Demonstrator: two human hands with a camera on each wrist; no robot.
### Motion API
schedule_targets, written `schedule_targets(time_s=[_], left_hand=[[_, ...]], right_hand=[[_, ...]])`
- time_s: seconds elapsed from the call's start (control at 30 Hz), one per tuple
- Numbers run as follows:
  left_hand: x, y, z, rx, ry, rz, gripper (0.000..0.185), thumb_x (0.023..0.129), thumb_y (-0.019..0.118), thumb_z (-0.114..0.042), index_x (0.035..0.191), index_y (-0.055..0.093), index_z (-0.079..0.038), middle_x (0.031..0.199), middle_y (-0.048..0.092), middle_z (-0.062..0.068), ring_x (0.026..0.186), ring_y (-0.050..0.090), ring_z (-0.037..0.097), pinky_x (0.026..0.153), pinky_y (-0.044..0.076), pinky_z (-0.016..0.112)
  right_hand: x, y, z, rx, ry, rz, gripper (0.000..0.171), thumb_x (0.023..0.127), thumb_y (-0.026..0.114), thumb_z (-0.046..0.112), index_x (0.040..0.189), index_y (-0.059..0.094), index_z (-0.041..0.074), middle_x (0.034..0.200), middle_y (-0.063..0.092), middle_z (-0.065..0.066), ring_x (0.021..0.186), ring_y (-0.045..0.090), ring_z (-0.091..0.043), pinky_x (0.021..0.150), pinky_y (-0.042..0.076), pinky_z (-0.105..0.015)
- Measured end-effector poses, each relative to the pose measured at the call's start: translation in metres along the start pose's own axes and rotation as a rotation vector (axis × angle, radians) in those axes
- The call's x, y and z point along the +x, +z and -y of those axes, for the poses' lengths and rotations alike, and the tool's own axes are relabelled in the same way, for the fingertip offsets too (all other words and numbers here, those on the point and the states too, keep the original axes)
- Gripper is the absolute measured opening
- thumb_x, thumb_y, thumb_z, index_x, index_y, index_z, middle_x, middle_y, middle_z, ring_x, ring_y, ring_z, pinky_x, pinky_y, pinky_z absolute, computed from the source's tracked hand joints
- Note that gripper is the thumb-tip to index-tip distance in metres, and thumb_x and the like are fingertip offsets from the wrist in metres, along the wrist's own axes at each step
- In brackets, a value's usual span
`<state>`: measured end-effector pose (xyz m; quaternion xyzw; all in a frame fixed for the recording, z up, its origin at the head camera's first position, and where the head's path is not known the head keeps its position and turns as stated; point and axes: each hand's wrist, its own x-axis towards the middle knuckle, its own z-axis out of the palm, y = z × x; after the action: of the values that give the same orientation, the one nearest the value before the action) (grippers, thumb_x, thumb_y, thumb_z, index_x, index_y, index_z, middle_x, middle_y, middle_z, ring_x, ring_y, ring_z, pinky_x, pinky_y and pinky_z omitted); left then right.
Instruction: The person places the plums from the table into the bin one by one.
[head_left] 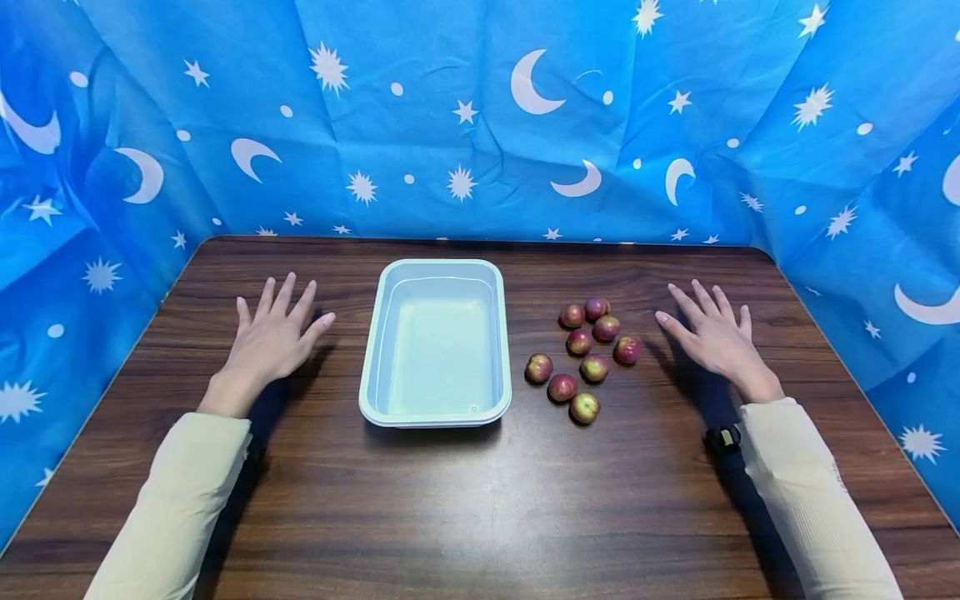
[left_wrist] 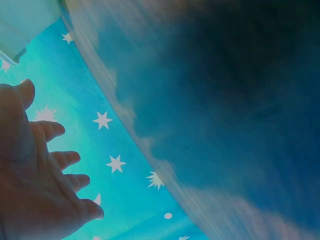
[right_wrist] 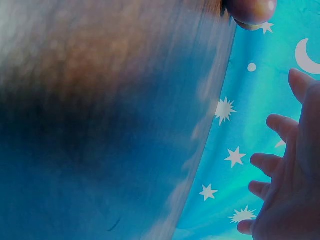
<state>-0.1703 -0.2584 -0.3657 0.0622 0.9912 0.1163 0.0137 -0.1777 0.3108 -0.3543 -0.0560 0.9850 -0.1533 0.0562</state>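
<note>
A: How are the hands being held?

B: Both are being held flat above the wooden table [head_left: 480,500], fingers straight and spread wide, nothing being gripped. The left hand [head_left: 272,337] is being kept to the left of the pale blue tray [head_left: 372,367]; the right hand [head_left: 714,336] is being kept to the right of the small red fruits [head_left: 587,357].

A: Which hand is being kept nearer the fruits?

B: The right one. The cluster is lying just beside it, toward the middle of the table, with the thumb being pointed at the nearest fruit. The left hand is being separated from the fruits by the tray.

A: How is the tray being presented?

B: Its long axis is running away from the person, and nothing is being seen inside it. The fruits are lying loose on the table, just beside its right rim, none touching it.

A: How many things are being counted?

B: One tray and nine fruits. In the right wrist view one fruit [right_wrist: 250,11] is being caught at the top edge; in the left wrist view only a corner of the tray [left_wrist: 20,25] is being shown. A starred blue cloth [head_left: 480,117] is being hung around the table.
</note>
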Motion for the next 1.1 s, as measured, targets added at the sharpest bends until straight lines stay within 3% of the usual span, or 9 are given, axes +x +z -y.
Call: schedule_targets(time_s=[0.2, 0.43, 0.63, 0.87, 1.1], left_hand=[[0.006, -0.007, -0.006, -0.126, 0.029, 0.035, 0.074, 0.095, 0.021, -0.057, 0.146, 0.009, -0.005, 0.148, 0.001, 0.026, 0.134, -0.008, 0.041, 0.1, -0.011, 0.067], [0.018, -0.023, -0.022, -0.44, 0.008, 0.067, 0.076, 0.091, 0.037, -0.057, 0.145, 0.021, -0.006, 0.142, 0.027, 0.025, 0.128, 0.027, 0.044, 0.102, 0.024, 0.06], [0.027, -0.027, -0.028, -0.756, -0.043, 0.097, 0.065, 0.088, 0.054, -0.047, 0.135, 0.039, -0.004, 0.128, 0.045, 0.02, 0.117, 0.045, 0.035, 0.095, 0.043, 0.048], [0.041, -0.023, -0.037, -1.035, -0.113, 0.172, 0.054, 0.091, 0.058, -0.025, 0.132, 0.039, 0.004, 0.126, 0.047, 0.024, 0.108, 0.055, 0.026, 0.092, 0.046, 0.04], [0.05, -0.019, -0.046, -1.161, -0.161, 0.219, 0.038, 0.094, 0.052, -0.011, 0.126, 0.043, 0.006, 0.111, 0.057, 0.015, 0.089, 0.063, 0.014, 0.092, 0.047, 0.039]], right_hand=[[-0.001, -0.002, 0.0, 0.023, -0.004, 0.001, 0.073, 0.092, 0.03, 0.059, 0.147, 0.012, 0.013, 0.148, 0.003, -0.025, 0.132, -0.008, -0.045, 0.097, -0.014, -0.069], [0.0, -0.005, 0.002, 0.068, -0.019, -0.007, 0.073, 0.093, 0.034, 0.056, 0.146, 0.016, 0.009, 0.146, 0.01, -0.027, 0.132, -0.002, -0.046, 0.099, -0.008, -0.069], [-0.001, -0.007, 0.004, 0.09, -0.05, -0.013, 0.072, 0.093, 0.038, 0.053, 0.145, 0.018, 0.007, 0.145, 0.015, -0.028, 0.131, 0.003, -0.047, 0.097, -0.001, -0.073], [-0.002, -0.007, 0.004, 0.098, -0.085, -0.034, 0.07, 0.094, 0.042, 0.048, 0.142, 0.023, 0.001, 0.142, 0.02, -0.031, 0.13, 0.01, -0.049, 0.096, 0.006, -0.074], [-0.005, -0.011, 0.009, 0.171, -0.086, -0.036, 0.066, 0.093, 0.048, 0.042, 0.137, 0.032, -0.004, 0.138, 0.027, -0.032, 0.127, 0.02, -0.049, 0.099, 0.016, -0.069]])
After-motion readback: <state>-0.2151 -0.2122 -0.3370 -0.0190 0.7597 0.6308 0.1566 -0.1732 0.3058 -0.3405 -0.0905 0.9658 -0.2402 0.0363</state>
